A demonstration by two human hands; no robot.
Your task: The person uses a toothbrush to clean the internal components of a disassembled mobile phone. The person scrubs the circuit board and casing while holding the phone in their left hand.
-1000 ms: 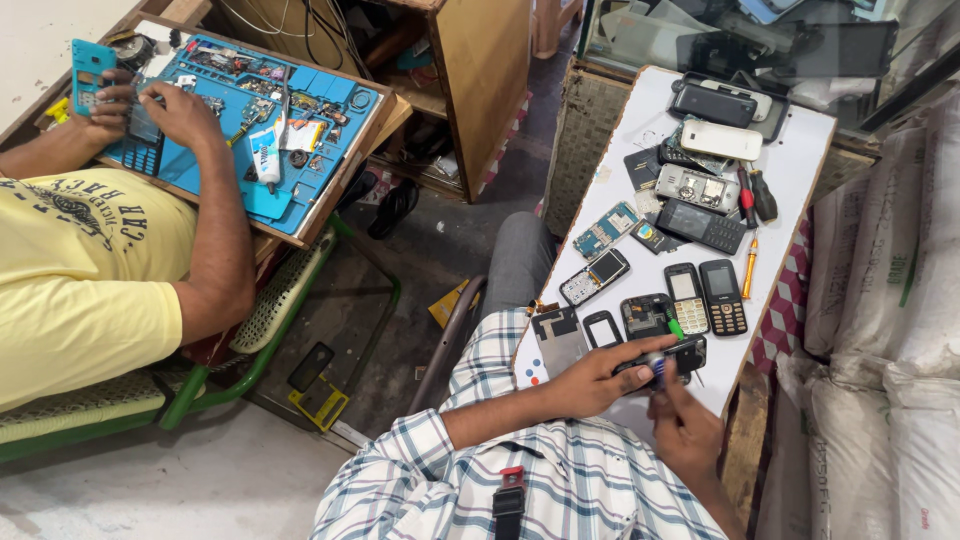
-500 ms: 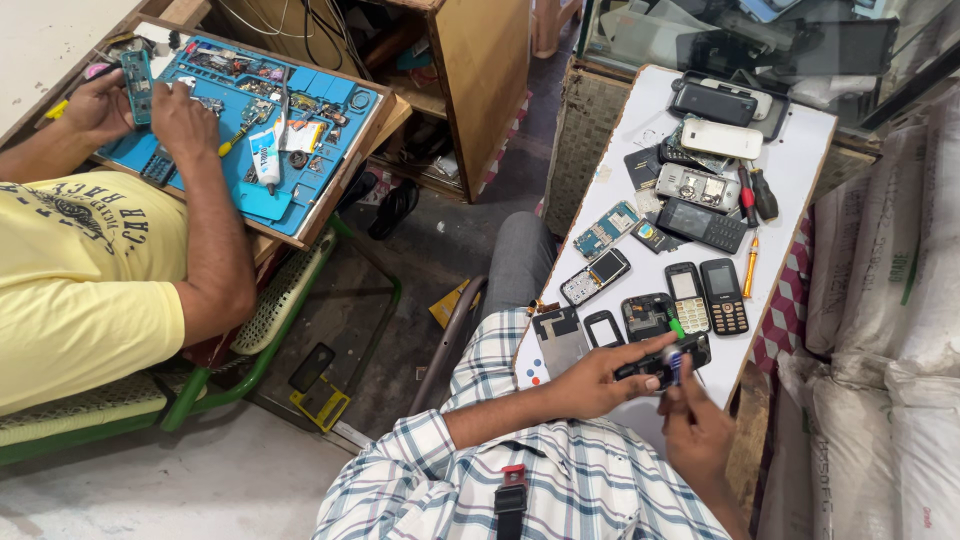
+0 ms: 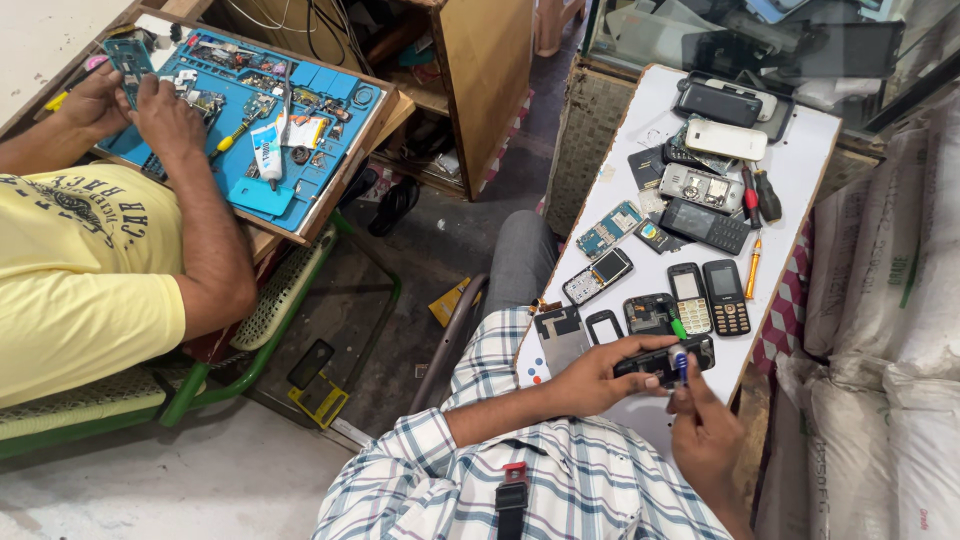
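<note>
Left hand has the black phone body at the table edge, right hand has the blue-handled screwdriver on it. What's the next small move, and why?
Probably keep the left hand clamped on the black phone body and turn the blue-handled screwdriver in place with the right hand. The tip appears to sit on the body already, and the phone hangs near the white table's edge, so lifting either hand risks a slip.

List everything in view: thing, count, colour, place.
white table: one, right of centre.
keypad phones: two, black, upright side by side on the table.
circuit board: one, teal, table's left edge.
screwdrivers: two, dark handles, table's right side.
blue work mat: one, on the co-worker's bench, upper left.
co-worker: one, yellow shirt, left, both hands on a circuit board.
white sacks: several, far right.
left hand: holds black phone body.
right hand: holds blue-tipped tool on it.
</note>
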